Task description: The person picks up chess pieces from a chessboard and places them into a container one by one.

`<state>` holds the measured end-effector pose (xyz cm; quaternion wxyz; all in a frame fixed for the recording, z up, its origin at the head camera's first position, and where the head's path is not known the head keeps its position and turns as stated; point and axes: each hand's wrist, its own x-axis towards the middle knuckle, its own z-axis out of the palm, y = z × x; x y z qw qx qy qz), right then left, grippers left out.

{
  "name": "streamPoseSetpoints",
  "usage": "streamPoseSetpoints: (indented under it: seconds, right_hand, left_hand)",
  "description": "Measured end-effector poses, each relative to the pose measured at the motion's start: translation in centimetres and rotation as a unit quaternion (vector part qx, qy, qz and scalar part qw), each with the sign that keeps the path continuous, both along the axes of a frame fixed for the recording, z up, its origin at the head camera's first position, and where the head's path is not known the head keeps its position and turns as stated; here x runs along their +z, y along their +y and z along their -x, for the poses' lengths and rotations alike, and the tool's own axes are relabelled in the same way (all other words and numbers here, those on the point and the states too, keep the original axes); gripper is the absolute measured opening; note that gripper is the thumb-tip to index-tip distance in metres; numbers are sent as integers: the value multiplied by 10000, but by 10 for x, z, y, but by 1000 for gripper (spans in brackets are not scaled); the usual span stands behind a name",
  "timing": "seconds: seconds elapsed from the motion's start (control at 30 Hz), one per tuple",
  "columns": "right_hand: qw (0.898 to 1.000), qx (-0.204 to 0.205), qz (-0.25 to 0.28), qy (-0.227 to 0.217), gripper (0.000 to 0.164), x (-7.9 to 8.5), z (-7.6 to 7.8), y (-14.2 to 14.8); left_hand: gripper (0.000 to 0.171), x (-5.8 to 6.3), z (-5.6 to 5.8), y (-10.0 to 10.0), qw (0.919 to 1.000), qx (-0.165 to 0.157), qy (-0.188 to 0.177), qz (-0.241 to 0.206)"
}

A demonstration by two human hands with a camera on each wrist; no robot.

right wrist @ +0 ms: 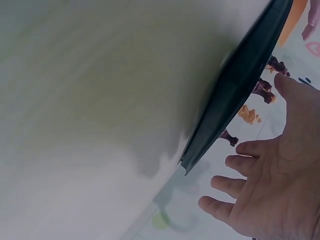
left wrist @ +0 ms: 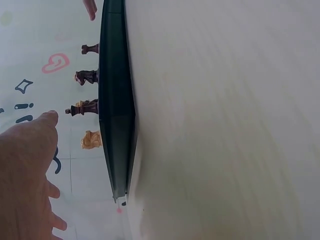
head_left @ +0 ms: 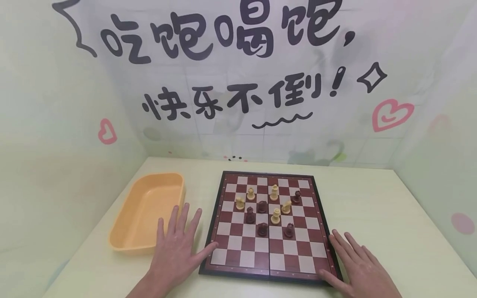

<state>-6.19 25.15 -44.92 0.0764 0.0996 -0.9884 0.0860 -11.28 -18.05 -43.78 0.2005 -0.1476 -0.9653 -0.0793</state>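
Observation:
A red-and-white chessboard (head_left: 247,258) with a dark rim lies flat on the table. Several cream and dark brown chess pieces stand on its middle and far squares, among them a cream king (head_left: 274,193), a cream queen (head_left: 275,216) and a dark rook (head_left: 289,230). At the board's left edge my left hand (head_left: 173,250) is spread with straight fingers, its thumb over the rim. My right hand (head_left: 363,271) is likewise extended by the right edge, thumb over the near right corner. Neither holds anything. The left wrist view shows the left thumb (left wrist: 35,130) apart from the board's side.
An orange plastic tray (head_left: 124,215) stands left of the board, partly behind my left fingers in the head view. The pale table (head_left: 387,207) ends at a printed cloth backdrop (head_left: 231,142) with dark lettering, which also closes off both sides.

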Motion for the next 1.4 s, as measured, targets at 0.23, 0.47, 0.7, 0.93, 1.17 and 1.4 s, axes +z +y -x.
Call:
streamPoseSetpoints:
  seconds: [0.23,0.47,0.7,0.93,1.17,1.4]
  right_hand:
    - [9999,148,7,17,101,-2,2,-1]
    - [9997,218,-56,-26,100,-3,3,-1]
    - [9996,283,-20,-46,97,-5,4,-2]
    - [9994,329,-56,-77,97,-9,4,-3]
    - [9993,351,-120,12,95,-11,4,-3]
    - [9991,404,-128,20,93,-12,4,-3]
  left_hand:
    - [92,2,2,3,10000,-25,15,45]
    - [93,5,4,4,9999,3,-37,120]
    - [95,8,6,7,9997,32,-156,164]
    - [95,9,7,8,9996,10,-178,201]
    - [95,8,9,11,9995,-4,-253,175]
    - [96,8,11,14,9997,-56,-197,158]
